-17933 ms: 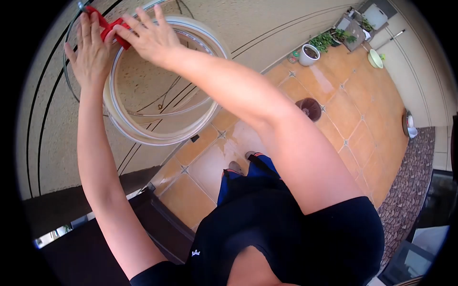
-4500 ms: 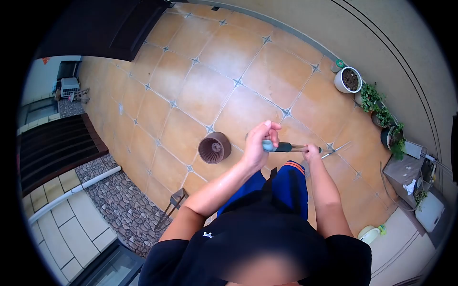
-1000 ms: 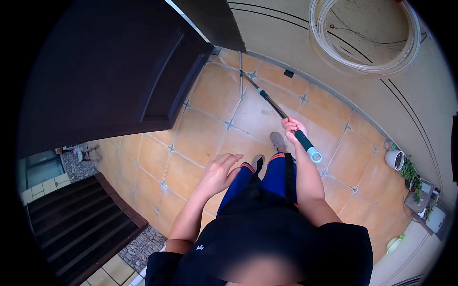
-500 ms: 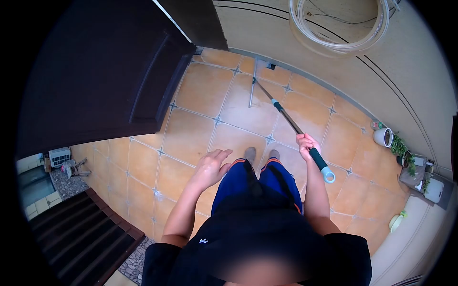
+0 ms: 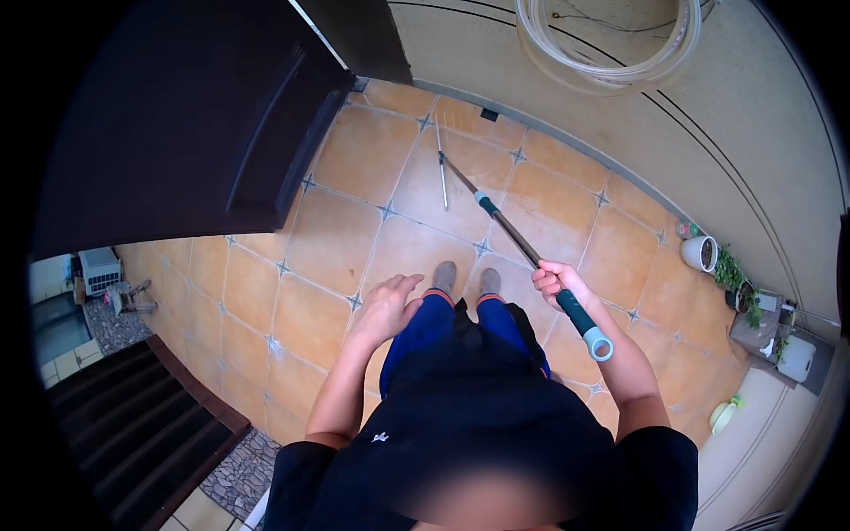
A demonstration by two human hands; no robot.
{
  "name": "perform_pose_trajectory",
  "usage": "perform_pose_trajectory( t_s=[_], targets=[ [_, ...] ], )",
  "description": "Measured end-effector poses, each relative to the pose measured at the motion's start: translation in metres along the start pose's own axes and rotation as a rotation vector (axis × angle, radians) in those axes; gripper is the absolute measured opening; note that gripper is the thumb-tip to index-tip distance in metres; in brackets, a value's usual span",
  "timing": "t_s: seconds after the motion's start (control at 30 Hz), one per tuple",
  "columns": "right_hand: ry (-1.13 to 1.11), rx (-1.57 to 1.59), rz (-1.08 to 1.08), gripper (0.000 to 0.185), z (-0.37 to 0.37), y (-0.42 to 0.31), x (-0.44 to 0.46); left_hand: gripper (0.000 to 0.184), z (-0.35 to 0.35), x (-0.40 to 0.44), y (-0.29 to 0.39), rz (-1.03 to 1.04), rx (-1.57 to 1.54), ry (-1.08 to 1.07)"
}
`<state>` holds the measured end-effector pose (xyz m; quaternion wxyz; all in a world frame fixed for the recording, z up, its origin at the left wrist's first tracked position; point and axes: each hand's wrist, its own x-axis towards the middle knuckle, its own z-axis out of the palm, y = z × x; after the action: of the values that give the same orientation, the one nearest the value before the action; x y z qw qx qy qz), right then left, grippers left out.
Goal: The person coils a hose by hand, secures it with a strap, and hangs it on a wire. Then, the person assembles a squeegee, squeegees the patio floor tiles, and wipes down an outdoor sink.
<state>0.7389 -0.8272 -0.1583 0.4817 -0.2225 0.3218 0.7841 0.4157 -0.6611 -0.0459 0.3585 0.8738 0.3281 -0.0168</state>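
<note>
My right hand (image 5: 564, 285) is closed round the upper part of a long pole (image 5: 515, 236), just ahead of its dark green grip. The grip ends in a light blue ring. From there the pole slants forward and left to a thin, straight squeegee-like head (image 5: 443, 168) at the orange tiled floor (image 5: 348, 237). My left hand (image 5: 387, 310) hangs over the floor to the left of my legs, fingers apart and slightly bent, with nothing in it. Both of my shoes (image 5: 445, 276) stand on the tiles behind the head.
A dark door (image 5: 195, 124) stands at the left. On the wall hangs a coiled clear hose (image 5: 611, 78). A white pot (image 5: 699, 254), green plants (image 5: 730, 273) and a pale green basin (image 5: 722, 418) line the right side. A dark slatted panel (image 5: 133, 425) lies lower left.
Since half a second ago, the pole's head has shifted left, and my right hand has moved slightly back towards my body. My left hand stays open. The hose sits higher in view.
</note>
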Motion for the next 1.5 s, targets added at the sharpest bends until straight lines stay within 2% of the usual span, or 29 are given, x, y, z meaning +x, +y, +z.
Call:
perform_pose_trajectory(
  t_s=[0.13, 0.2, 0.27, 0.4, 0.53, 0.67, 0.73, 0.83, 0.87, 0.97, 1.03, 1.13, 1.17, 1.2, 1.27, 1.3, 1.33, 1.4, 1.43, 1.47, 1.5],
  targets=[
    [-0.055, -0.016, 0.110, 0.014, 0.015, 0.006, 0.057, 0.036, 0.012, -0.011, 0.006, -0.025, 0.001, 0.023],
    [-0.008, 0.018, 0.136, 0.014, 0.040, 0.006, 0.085, 0.037, 0.012, -0.012, 0.009, -0.060, 0.015, 0.010],
    [-0.035, 0.077, 0.251, 0.015, 0.044, -0.010, 0.099, 0.037, 0.012, -0.021, 0.014, -0.121, -0.005, 0.022],
    [0.003, 0.198, 0.208, 0.018, 0.039, -0.054, 0.059, 0.038, 0.012, -0.032, 0.008, -0.262, -0.065, 0.109],
    [0.044, 0.168, 0.026, 0.021, 0.010, -0.097, -0.013, 0.039, 0.020, -0.048, 0.002, -0.388, -0.031, 0.119],
    [0.049, 0.128, -0.061, 0.021, 0.012, -0.144, -0.073, 0.039, 0.027, -0.049, 0.000, -0.403, -0.063, 0.131],
    [0.166, -0.003, -0.081, 0.025, 0.028, -0.170, -0.083, 0.040, 0.029, -0.045, -0.001, -0.397, -0.056, 0.117],
    [0.303, -0.288, -0.092, 0.019, 0.050, -0.197, -0.082, 0.039, 0.028, -0.030, 0.002, -0.362, -0.038, 0.081],
    [0.338, -0.365, -0.073, 0.015, 0.052, -0.206, -0.081, 0.040, 0.026, -0.023, 0.004, -0.335, -0.028, 0.071],
    [0.414, -0.763, -0.221, 0.010, 0.072, -0.188, -0.083, 0.041, 0.016, 0.005, 0.022, -0.221, -0.001, 0.032],
    [0.428, -0.723, -0.243, 0.015, 0.075, -0.167, -0.097, 0.042, 0.006, 0.031, 0.046, -0.111, 0.011, 0.000],
    [0.423, -0.535, -0.321, 0.017, 0.081, -0.112, -0.142, 0.049, 0.009, 0.068, 0.103, 0.208, -0.101, -0.010],
    [0.442, -0.425, -0.339, 0.013, 0.085, -0.089, -0.160, 0.055, 0.014, 0.078, 0.126, 0.352, -0.093, -0.008],
    [0.370, -0.381, -0.342, 0.009, 0.077, -0.073, -0.175, 0.066, 0.015, 0.087, 0.153, 0.508, -0.149, -0.031],
    [0.353, -0.214, -0.341, 0.014, 0.079, -0.031, -0.199, 0.084, 0.022, 0.098, 0.208, 0.740, -0.304, -0.051],
    [0.352, -0.205, -0.428, 0.015, 0.086, -0.006, -0.207, 0.087, 0.023, 0.100, 0.232, 0.846, -0.359, -0.075],
    [0.332, -0.336, -0.578, 0.017, 0.071, 0.010, -0.209, 0.089, 0.023, 0.100, 0.253, 0.952, -0.418, -0.101],
    [0.533, -0.251, -0.789, 0.020, 0.106, 0.058, -0.216, 0.088, 0.029, 0.099, 0.282, 1.077, -0.535, -0.114],
    [0.489, -0.195, -0.860, 0.021, 0.084, 0.060, -0.207, 0.087, 0.034, 0.098, 0.291, 1.137, -0.600, -0.126],
    [0.439, -0.139, -0.928, 0.024, 0.062, 0.062, -0.197, 0.083, 0.043, 0.097, 0.294, 1.074, -0.675, -0.130],
    [0.374, -0.077, -0.809, 0.023, 0.054, 0.045, -0.194, 0.080, 0.056, 0.097, 0.293, 1.004, -0.749, -0.135]
  ],
)
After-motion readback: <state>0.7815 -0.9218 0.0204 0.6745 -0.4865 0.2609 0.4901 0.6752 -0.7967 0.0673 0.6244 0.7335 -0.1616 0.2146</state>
